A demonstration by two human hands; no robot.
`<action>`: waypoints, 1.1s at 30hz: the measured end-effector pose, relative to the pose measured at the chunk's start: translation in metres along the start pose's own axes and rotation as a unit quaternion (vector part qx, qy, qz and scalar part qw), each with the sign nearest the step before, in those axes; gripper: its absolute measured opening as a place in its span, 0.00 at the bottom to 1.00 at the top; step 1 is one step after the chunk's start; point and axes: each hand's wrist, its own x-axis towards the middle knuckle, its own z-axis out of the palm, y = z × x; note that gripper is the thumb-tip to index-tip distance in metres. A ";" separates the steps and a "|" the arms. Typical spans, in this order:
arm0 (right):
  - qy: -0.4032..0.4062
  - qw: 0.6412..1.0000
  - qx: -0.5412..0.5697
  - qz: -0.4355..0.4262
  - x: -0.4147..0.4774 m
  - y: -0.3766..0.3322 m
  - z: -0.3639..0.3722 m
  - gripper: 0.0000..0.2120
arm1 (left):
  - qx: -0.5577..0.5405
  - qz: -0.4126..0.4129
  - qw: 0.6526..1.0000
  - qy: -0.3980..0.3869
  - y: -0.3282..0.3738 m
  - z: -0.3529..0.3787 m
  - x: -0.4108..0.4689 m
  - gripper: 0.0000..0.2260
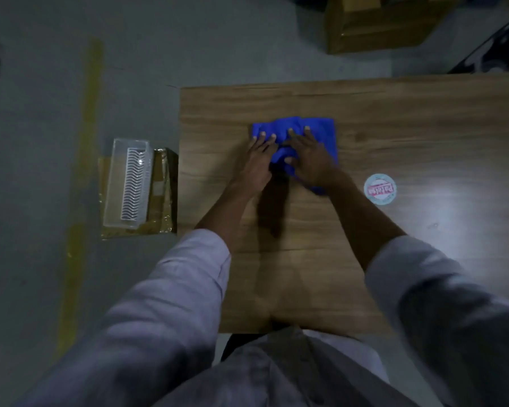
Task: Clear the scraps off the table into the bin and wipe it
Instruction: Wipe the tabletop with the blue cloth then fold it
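A blue cloth (321, 133) lies bunched on the wooden table (394, 118), a little left of the table's middle. My left hand (257, 163) lies flat on the cloth's left part with its fingers stretched forward. My right hand (312, 160) presses on the cloth's middle and right part, fingers straight and pointing away from me. The two hands sit side by side and nearly touch. Part of the cloth is hidden under them.
A round white sticker with red print (380, 189) sits on the table right of my hands. On the floor left of the table, a clear plastic bin (128, 183) rests on a cardboard box (163, 195). More cardboard boxes (379, 24) stand beyond the far edge.
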 end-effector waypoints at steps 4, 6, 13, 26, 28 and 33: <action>0.045 0.996 0.075 0.011 -0.054 -0.013 0.045 0.27 | -0.086 -0.009 0.995 0.056 -0.006 0.037 -0.035 0.28; 0.048 0.996 0.075 0.000 -0.094 -0.019 0.061 0.26 | -0.076 -0.008 0.996 0.039 0.008 0.049 -0.071 0.28; -0.005 0.986 0.165 0.035 -0.237 -0.044 0.091 0.29 | -0.041 -0.011 0.998 -0.044 0.063 0.089 -0.207 0.29; 0.086 0.995 0.044 0.025 -0.202 -0.046 0.019 0.20 | -0.024 0.030 0.999 0.023 0.069 0.031 -0.169 0.32; 0.016 0.998 0.018 0.058 -0.187 -0.039 0.056 0.22 | 0.032 0.020 0.999 -0.027 0.050 0.064 -0.166 0.33; 0.072 0.993 0.029 0.084 -0.227 -0.048 0.135 0.25 | 0.032 0.015 0.999 0.003 0.035 0.116 -0.210 0.31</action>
